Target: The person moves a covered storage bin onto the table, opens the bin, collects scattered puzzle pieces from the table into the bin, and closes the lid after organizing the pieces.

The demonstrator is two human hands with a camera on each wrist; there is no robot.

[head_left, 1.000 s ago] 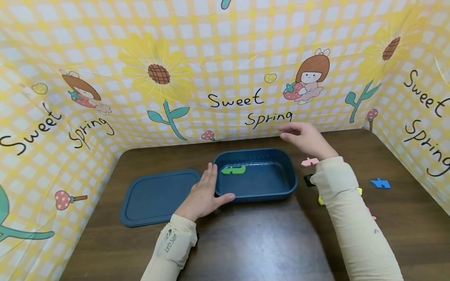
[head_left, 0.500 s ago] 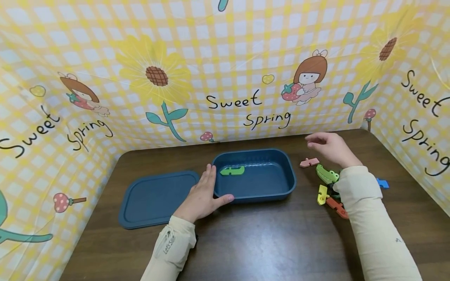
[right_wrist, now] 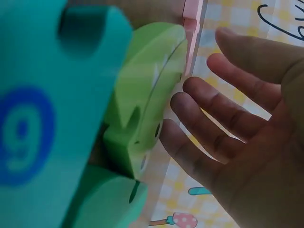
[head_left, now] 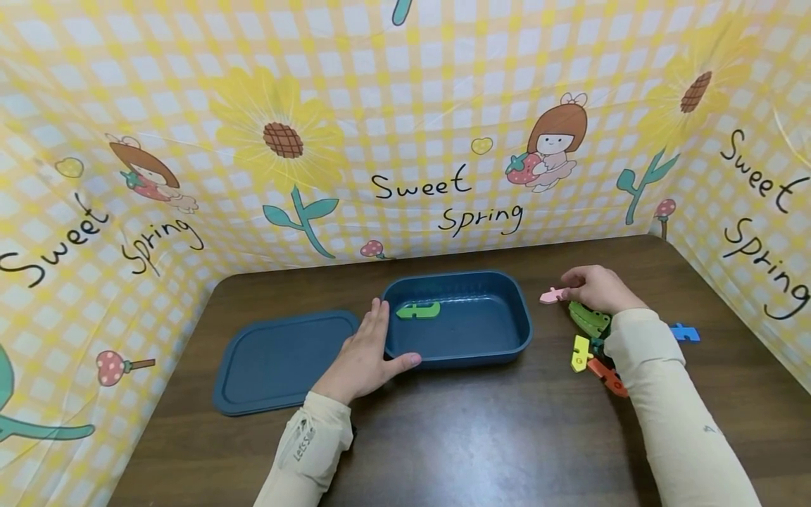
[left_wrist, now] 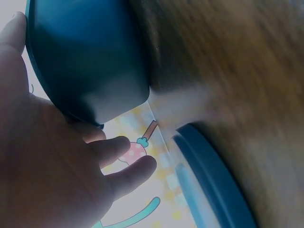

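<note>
We're lowering our parted, empty right hand [head_left: 598,289], bringing the pink puzzle piece [head_left: 550,296] within reach; our straight-fingered left hand [head_left: 363,355] is touching the box [head_left: 478,325].

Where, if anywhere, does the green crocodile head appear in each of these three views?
Head: green crocodile head right of the blue box, just below the right hand.
Left wrist: not in it.
Right wrist: just left of centre, between numbered teal piece and fingers.
Shared landmark: yellow-checked cloth, visible in all three.

I see the left hand [head_left: 357,359] below centre, thumb splayed, and the right hand [head_left: 600,289] right of centre, fingers loosely bent.
</note>
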